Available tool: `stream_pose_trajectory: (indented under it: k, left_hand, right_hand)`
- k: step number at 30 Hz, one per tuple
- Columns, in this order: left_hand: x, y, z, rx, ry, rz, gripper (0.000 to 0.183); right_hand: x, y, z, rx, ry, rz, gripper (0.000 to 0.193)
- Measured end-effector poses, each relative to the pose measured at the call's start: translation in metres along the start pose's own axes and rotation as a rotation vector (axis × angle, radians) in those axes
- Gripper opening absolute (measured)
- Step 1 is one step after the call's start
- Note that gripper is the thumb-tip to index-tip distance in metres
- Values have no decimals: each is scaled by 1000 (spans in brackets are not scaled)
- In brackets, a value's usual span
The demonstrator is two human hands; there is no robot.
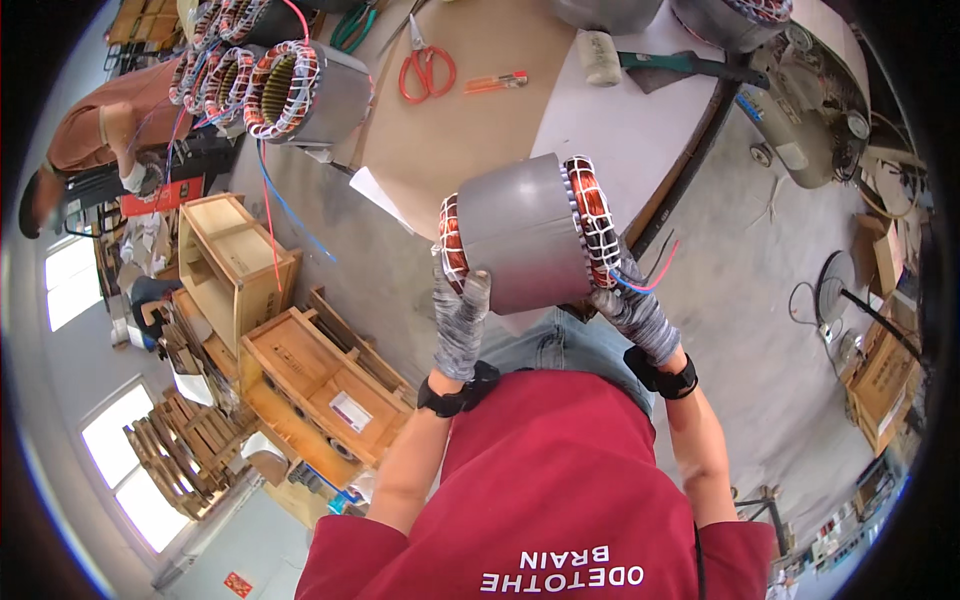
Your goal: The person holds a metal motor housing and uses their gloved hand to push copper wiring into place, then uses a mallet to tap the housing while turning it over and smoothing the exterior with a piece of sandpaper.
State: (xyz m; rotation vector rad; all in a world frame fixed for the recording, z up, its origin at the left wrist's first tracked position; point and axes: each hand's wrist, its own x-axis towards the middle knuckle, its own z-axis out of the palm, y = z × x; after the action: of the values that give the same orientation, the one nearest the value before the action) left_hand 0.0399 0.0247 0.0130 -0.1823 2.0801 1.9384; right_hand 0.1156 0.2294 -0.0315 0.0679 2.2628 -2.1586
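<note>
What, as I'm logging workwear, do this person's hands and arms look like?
The left hand and right hand wear streaky grey knitted gloves. Behind the gloves are black wrist straps, each with a bulkier part. The forearms are bare below short dark-red sleeves.

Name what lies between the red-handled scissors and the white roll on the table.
In the head view, a small orange utility knife lies on the brown paper between the red-handled scissors and the white roll.
</note>
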Motion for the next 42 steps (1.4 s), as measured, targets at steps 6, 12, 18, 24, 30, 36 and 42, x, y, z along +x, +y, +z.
stream_pose_trajectory:
  k: [6,12,18,24,30,36,42]
  left_hand:
    - [1,18,4,-122,-155,4,59]
    - [14,24,5,-162,-180,-83,54]
    - [41,34,6,-108,-152,-69,50]
    - [67,59,7,-68,-352,-198,55]
    - [36,67,69,427,-234,81,70]
    - [2,78,104,680,-337,302,66]
    - [2,90,108,645,-521,374,61]
  right_hand:
    - [6,-21,-1,5,-39,190,50]
    - [-10,8,-1,-45,6,174,46]
    - [16,-26,8,222,7,269,60]
    - [20,-32,26,146,174,216,62]
    - [6,-26,16,481,500,237,58]
    - [-24,-18,-5,424,399,377,65]
    - [-25,-6,-12,877,494,376,66]
